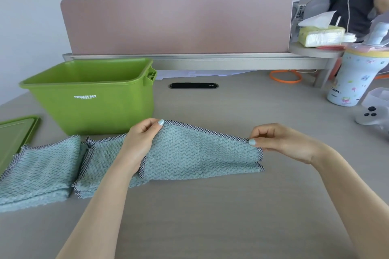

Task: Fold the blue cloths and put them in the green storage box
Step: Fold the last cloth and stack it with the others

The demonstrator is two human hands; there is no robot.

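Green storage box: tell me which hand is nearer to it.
Left. The left hand pinches the blue cloth just off the green storage box, by its front right corner. The right hand holds the cloth's opposite end, far to the right.

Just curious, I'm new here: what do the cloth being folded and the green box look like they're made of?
The cloth looks like soft textured microfibre or terry, matte, with a checked woven edge binding. The green storage box appears to be moulded plastic, smooth with a slight sheen.
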